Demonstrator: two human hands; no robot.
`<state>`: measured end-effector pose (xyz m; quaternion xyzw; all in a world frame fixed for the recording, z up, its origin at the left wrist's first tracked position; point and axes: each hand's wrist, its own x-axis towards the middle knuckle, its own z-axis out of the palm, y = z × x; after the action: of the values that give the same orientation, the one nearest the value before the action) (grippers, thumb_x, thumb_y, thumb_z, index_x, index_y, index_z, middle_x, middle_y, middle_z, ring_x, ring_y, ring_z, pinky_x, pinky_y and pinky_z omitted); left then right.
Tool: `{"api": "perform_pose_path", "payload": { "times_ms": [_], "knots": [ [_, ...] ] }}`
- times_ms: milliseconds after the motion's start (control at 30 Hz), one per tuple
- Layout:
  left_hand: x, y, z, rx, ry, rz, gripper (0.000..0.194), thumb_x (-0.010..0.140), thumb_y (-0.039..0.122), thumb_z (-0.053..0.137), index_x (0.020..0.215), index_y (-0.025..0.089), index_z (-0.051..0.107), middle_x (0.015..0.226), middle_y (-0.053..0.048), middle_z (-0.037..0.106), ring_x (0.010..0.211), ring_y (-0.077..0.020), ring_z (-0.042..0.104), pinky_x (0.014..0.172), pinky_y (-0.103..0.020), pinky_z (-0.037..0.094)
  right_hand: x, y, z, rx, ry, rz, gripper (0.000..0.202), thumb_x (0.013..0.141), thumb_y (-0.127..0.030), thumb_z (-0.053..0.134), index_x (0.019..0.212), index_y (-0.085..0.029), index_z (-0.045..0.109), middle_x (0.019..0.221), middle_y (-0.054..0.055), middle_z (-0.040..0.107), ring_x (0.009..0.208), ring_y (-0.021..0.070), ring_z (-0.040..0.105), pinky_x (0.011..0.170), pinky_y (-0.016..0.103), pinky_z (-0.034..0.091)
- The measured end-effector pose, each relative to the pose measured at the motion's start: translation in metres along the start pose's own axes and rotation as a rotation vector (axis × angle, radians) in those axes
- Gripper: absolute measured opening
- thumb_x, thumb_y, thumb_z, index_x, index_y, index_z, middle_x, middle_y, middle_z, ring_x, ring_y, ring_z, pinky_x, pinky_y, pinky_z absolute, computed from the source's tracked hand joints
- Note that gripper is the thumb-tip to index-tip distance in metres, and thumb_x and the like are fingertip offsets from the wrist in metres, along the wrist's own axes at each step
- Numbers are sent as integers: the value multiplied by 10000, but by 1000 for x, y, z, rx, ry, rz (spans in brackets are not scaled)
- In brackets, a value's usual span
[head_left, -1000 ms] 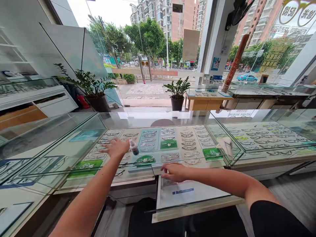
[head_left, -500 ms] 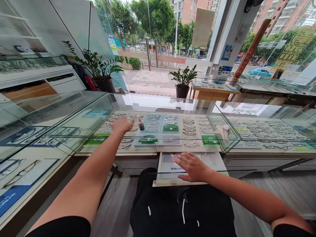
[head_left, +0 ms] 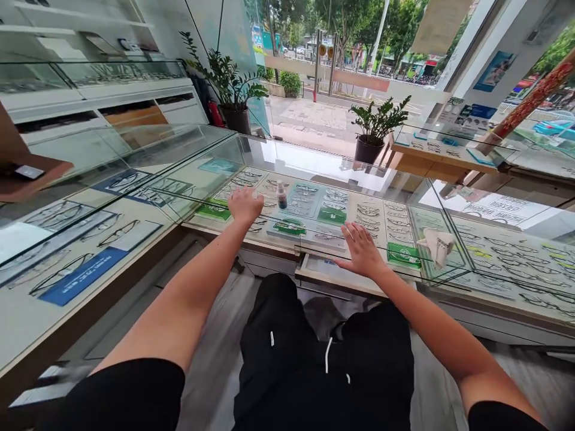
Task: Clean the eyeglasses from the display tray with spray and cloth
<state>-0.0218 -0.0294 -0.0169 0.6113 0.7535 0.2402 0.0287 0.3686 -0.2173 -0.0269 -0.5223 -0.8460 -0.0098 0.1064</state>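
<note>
My left hand (head_left: 245, 204) rests on the glass top of the display case (head_left: 314, 234), its fingers bent and a little apart, with nothing visible in it. Just right of it stands a small spray bottle (head_left: 281, 195) on the glass. My right hand (head_left: 360, 249) lies palm down near the front glass edge, fingers spread and empty. Below it a shallow drawer (head_left: 335, 276) sticks out a little from the counter. Under the glass, rows of eyeglasses (head_left: 368, 216) lie on trays, with green cards (head_left: 333, 215) among them.
A crumpled cloth (head_left: 438, 245) lies on the glass at the right. Glass cases continue on both sides, with a blue card (head_left: 83, 276) at the left. Potted plants (head_left: 369, 146) stand beyond the counter. A brown tray (head_left: 33, 170) is at the far left.
The drawer has slid inward and now sticks out much less. My right hand has moved forward onto the glass edge. The left hand's fingers are more bent. The view has turned left and down.
</note>
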Motion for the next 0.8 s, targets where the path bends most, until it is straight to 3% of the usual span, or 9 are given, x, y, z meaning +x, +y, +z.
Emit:
{"api": "perform_pose_path", "payload": {
  "times_ms": [200,333,400,467,500,533,600,633,800],
  "knots": [
    [3,0,2,-123,110,-53,432,939,388,597,1275,143,718,1458,-206,670,1397,-408,517,1188,-568,327,23,24,9,-124,13,-13,1064,976,-777,448,1707,-26,265,1745,249,354,1609,429,307,1356,568,173],
    [1,-2,4,-283,244,-81,243,952,284,557,1105,171,707,1253,-166,737,1246,-350,606,1146,-510,381,33,34,4,-183,-26,-76,1003,1016,-747,391,1702,-23,285,1705,275,416,1546,441,395,1293,586,309],
    [-18,-5,8,-399,404,-98,254,941,220,533,1157,159,654,1244,-166,706,1209,-306,612,1133,-462,408,39,39,-1,-201,-77,-107,970,1025,-748,374,1721,-78,282,1722,246,407,1537,451,403,1272,605,337],
    [-59,-8,19,-513,579,-151,340,928,194,513,1258,143,577,1337,-184,631,1249,-279,578,1138,-428,420,45,44,-4,-191,-121,-142,940,1026,-751,384,1737,-146,277,1750,208,378,1554,447,388,1270,616,343],
    [-86,-8,28,-565,568,-180,374,938,225,512,1301,143,542,1359,-185,602,1251,-273,569,1137,-422,428,48,47,-5,-177,-134,-154,923,1029,-748,392,1740,-170,277,1763,193,359,1572,438,371,1273,614,344],
    [-115,-8,41,-607,454,-217,377,964,268,486,1318,147,523,1347,-183,592,1239,-271,570,1134,-425,435,50,50,-6,-160,-142,-161,907,1034,-742,400,1741,-188,277,1776,180,338,1591,427,351,1276,609,348],
    [-176,-5,76,-635,-108,-211,396,1033,314,318,1347,173,514,1349,-169,588,1264,-260,567,1164,-439,422,51,53,-4,-125,-140,-162,874,1046,-721,411,1742,-210,274,1795,161,302,1622,407,315,1276,602,361],
    [-204,-1,96,-630,-309,-183,391,1025,341,330,1293,187,570,1278,-151,636,1200,-262,614,1119,-433,468,51,53,-3,-109,-132,-159,859,1052,-709,417,1743,-220,269,1801,154,290,1630,402,304,1275,602,368],
    [-295,34,189,-479,-1082,-104,234,707,443,759,734,221,690,834,-117,730,858,-374,741,867,-537,581,45,48,0,-76,-78,-126,823,1058,-663,485,1732,-233,292,1792,148,306,1631,388,312,1287,590,373]
  ]
}}
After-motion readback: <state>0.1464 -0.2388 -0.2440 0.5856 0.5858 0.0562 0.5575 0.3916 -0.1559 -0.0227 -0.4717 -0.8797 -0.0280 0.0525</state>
